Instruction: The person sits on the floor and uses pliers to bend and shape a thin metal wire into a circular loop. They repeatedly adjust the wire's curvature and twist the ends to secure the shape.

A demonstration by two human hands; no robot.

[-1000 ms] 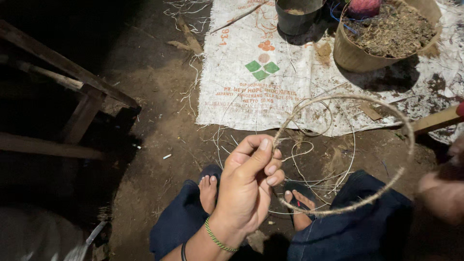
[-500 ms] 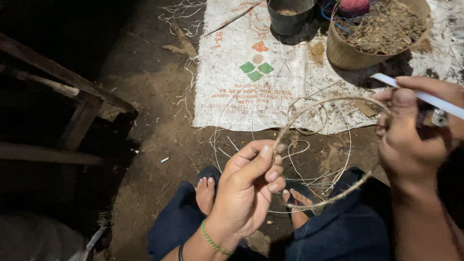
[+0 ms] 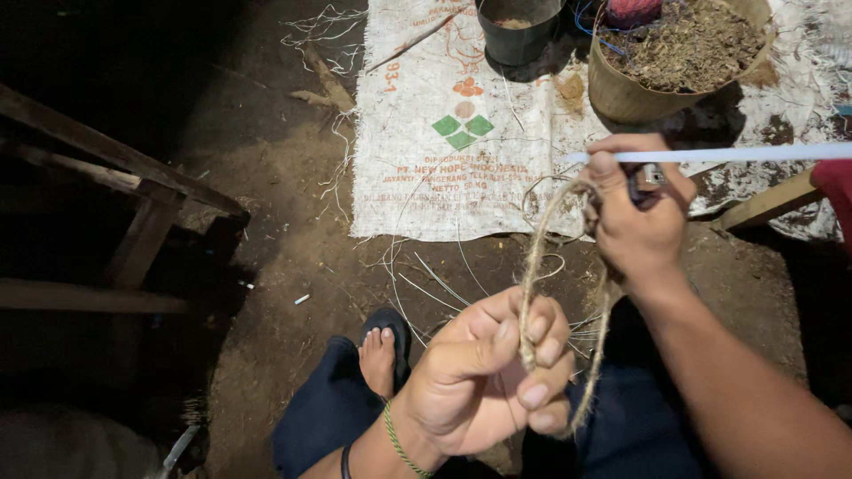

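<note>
both hands gripped one loop of rough tan twine (image 3: 532, 266) over a dirt floor.
left hand (image 3: 484, 377) pinched the twine's lower run between thumb and fingers; right hand (image 3: 635, 213) clenched its upper bend along with a thin white rod (image 3: 754, 153). beyond lay a white woven sack (image 3: 435, 177), flat, bearing a green diamond mark and orange print, with a round tan basket of dry scraps (image 3: 683, 53) on it.

This looks like a simple outdoor work yard at night. The ground is bare earth (image 3: 293, 266). At 12 o'clock lies a woven plastic sack (image 3: 444, 133) spread as mat, at 1 o'clock a basket (image 3: 639, 93) of dry plant material, at 9 o'clock a rough wooden frame (image 3: 133, 195).
</note>
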